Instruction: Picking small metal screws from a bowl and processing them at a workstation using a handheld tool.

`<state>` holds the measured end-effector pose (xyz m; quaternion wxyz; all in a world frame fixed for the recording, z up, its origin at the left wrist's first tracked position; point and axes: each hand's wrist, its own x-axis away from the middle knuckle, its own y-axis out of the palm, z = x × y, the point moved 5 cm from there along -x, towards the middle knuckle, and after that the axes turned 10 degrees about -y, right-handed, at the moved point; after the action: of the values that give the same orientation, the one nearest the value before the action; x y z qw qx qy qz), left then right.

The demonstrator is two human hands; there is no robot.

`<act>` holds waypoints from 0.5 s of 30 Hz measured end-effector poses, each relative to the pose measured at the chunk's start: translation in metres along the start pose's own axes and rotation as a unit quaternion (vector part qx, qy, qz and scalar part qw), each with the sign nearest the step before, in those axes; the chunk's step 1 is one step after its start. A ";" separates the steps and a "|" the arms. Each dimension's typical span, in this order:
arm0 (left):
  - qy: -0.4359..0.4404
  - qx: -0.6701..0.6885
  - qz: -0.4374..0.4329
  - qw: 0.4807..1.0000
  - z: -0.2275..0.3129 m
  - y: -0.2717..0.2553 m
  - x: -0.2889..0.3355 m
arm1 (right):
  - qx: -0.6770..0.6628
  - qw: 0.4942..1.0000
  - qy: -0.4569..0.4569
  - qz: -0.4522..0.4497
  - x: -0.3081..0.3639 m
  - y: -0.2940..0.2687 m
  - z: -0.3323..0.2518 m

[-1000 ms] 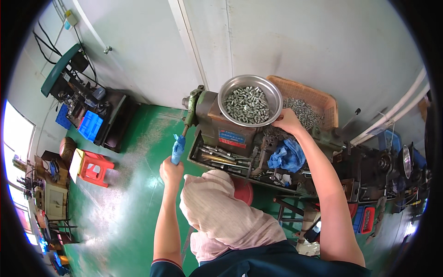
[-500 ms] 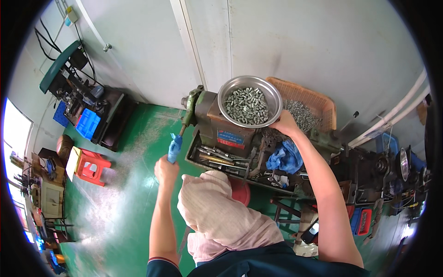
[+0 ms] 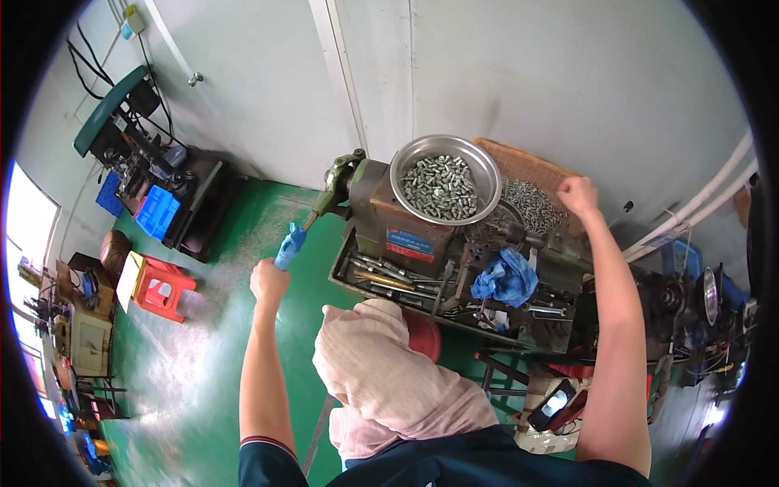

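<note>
My left hand is wrapped round the end of a machine lever whose grip is covered in blue film. The lever angles up to a green pivot on the bench machine. My right hand is closed, held over the right side of an orange-brown basket of small metal parts; whatever its fingers may hold is hidden. On top of the machine, between my hands, sits a round steel bowl with many short metal cylinders in it.
A tool tray with metal rods runs along the machine's front, beside a crumpled blue cloth. A red stool and another bench machine stand left. Beige fabric covers my lap. A phone lies lower right.
My right hand has left the bowl's right rim and moved right, over the basket. My left hand has swung the lever slightly down and left.
</note>
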<state>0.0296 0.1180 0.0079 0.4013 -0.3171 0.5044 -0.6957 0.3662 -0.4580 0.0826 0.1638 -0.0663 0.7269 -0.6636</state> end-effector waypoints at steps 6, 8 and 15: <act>-0.004 0.005 -0.002 1.000 0.000 -0.002 0.002 | 0.107 0.989 0.095 0.030 0.081 -0.021 0.121; -0.002 0.005 -0.001 1.000 0.001 -0.004 0.003 | 0.119 0.984 0.121 0.051 0.116 -0.021 0.139; 0.020 0.014 0.008 1.000 0.001 -0.003 0.004 | 0.165 0.979 0.099 0.073 0.208 -0.038 0.131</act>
<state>0.0280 0.1144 0.0108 0.4009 -0.2936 0.5054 -0.7055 0.2091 -0.6506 0.0805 0.1478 0.0808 0.6233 -0.7636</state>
